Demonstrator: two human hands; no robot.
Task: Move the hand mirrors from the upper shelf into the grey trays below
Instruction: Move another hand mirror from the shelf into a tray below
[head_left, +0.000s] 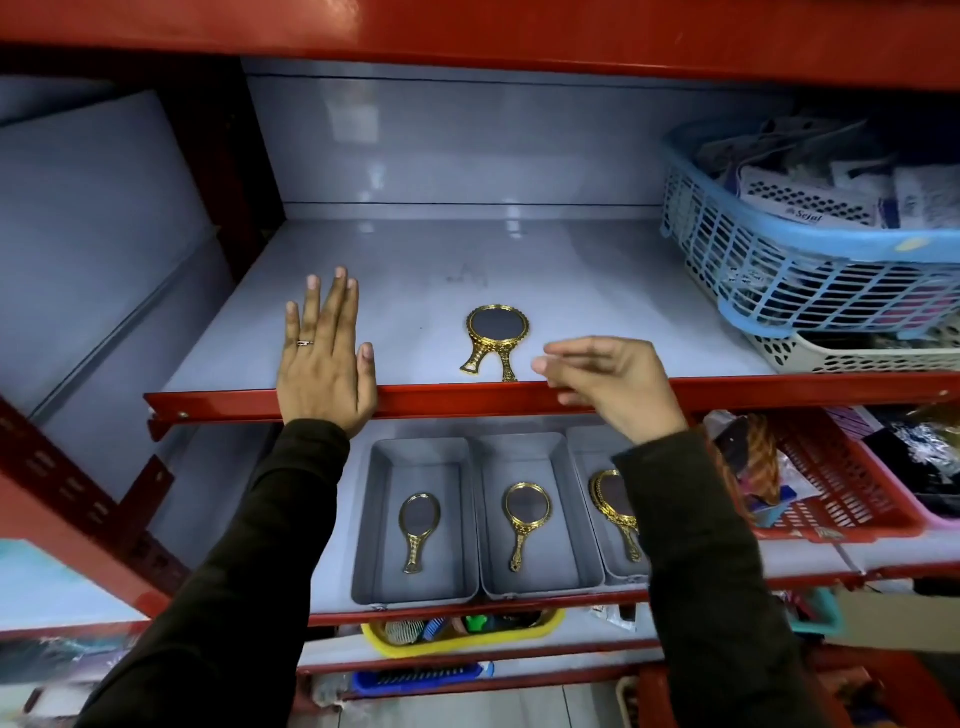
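head view of a red-framed shelving unit, read left to right from the upper shelf (571, 270). the left hand (324, 358) lies flat, fingers spread and holding nothing, palm down over the front lip of the upper shelf at its left part; a ring (305, 343) shows on one finger. just right of that hand, on the upper shelf near its front edge, lie gold-framed hand mirrors (496, 340): one round dark face with two handles showing beneath it, so two appear stacked, though this cannot be told for certain. right of the mirrors, the right hand (610, 382) hovers at the shelf's front lip, fingers loosely curled toward the mirrors, grasping nothing and not touching them. farther right on the upper shelf stands a blue basket (779, 275) of packets above a white basket (831, 358). below the upper shelf, three grey trays sit side by side: the left tray (374, 519) holds one oval mirror (418, 527), the middle tray (561, 499) holds another oval mirror (524, 519), and the right tray (584, 452), partly hidden by the right sleeve, holds a third mirror (615, 506). right of the trays lies a red basket (831, 493).
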